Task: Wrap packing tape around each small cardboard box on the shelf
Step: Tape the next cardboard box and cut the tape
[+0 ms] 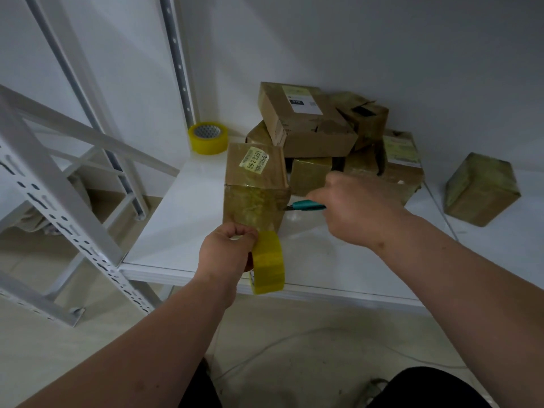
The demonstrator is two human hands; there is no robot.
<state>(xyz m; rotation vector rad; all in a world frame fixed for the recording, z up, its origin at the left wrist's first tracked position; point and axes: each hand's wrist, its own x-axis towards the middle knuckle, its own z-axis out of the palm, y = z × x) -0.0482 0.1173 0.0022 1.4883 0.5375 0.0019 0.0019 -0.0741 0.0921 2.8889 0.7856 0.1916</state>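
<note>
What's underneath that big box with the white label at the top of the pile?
The labelled box rests on several smaller taped boxes on the shelf. Only their fronts show; whatever lies deeper beneath is covered.

left grip (228,250) clenched, right grip (357,209) pinching

The scene was dim, lit by a soft, cool, even light whose source stayed out of view. The far wall (382,39) read as flat blue-grey with a gentle falloff toward the top corners. Shadows were faint and diffuse; the darkest patches sat in the gaps within the far pile of boxes (329,131). A weak sheen showed on the white shelf (309,231) near its front edge, and on the taped face of the near box (253,207). Wide-angle distortion bent the shelf uprights (179,63) at the left and stretched the forearms at the near edge. Detail was soft and slightly smeared throughout, with noisy dark areas at the bottom.
</note>
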